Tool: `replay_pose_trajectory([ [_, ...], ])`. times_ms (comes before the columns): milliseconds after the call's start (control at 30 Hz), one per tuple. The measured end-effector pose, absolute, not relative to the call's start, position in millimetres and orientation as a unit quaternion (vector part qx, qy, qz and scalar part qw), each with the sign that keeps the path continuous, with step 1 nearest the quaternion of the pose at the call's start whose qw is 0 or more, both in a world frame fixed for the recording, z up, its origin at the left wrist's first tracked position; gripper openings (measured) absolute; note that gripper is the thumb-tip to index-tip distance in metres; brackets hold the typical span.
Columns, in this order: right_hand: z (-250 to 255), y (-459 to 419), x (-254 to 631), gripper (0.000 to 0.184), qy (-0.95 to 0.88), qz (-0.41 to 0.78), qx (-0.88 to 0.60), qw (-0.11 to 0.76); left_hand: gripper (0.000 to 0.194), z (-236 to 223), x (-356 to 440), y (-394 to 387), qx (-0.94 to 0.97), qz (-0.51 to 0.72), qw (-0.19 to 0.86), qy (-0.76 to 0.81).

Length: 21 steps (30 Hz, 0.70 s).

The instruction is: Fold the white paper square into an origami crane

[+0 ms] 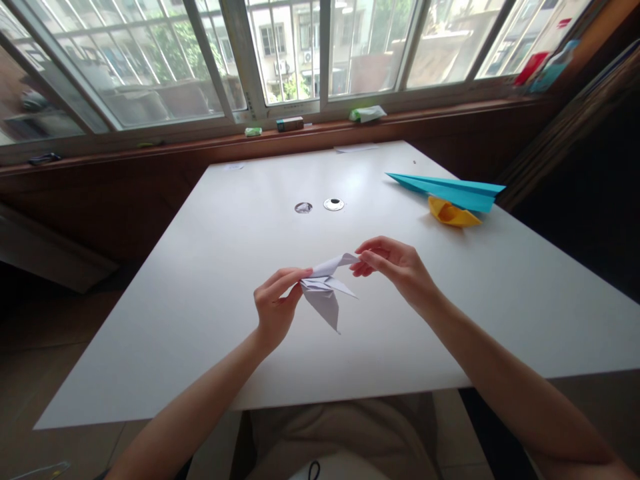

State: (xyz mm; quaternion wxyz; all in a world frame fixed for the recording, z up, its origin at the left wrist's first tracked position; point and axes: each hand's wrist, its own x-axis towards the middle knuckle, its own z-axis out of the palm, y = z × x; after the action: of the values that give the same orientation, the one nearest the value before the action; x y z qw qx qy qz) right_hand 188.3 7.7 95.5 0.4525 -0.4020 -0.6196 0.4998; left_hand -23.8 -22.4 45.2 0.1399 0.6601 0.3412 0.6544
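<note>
A white folded-paper crane (324, 301) is held between my hands above the white table. My left hand (277, 300) pinches its left side, thumb and fingers closed on the paper. At the upper right, the fingertips of my right hand (387, 262) close on the tip of one raised, curved wing. One pointed flap hangs down toward me, and another points right. Where the fingers cover it, the fold is hidden.
On the white table (200, 267), a blue paper plane (450, 190) and a yellow paper boat (453, 215) lie at the right. Two round holes, including a ringed one (334, 204), are beyond my hands. Small items, among them a little box (290, 124), line the windowsill.
</note>
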Motion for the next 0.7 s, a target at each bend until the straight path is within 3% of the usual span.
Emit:
replay_pose_trajectory([
  [333,92.7,8.1,182.0,0.022,-0.582,0.589,-0.402,0.392,0.042,46.4,-24.7,-26.9,0.76,0.598,-0.004,0.256],
  [700,91.6,8.9,183.5,0.022,-0.577,0.594,-0.416,0.375,0.042,49.8,-29.9,-27.2,0.788,0.554,-0.071,0.258],
])
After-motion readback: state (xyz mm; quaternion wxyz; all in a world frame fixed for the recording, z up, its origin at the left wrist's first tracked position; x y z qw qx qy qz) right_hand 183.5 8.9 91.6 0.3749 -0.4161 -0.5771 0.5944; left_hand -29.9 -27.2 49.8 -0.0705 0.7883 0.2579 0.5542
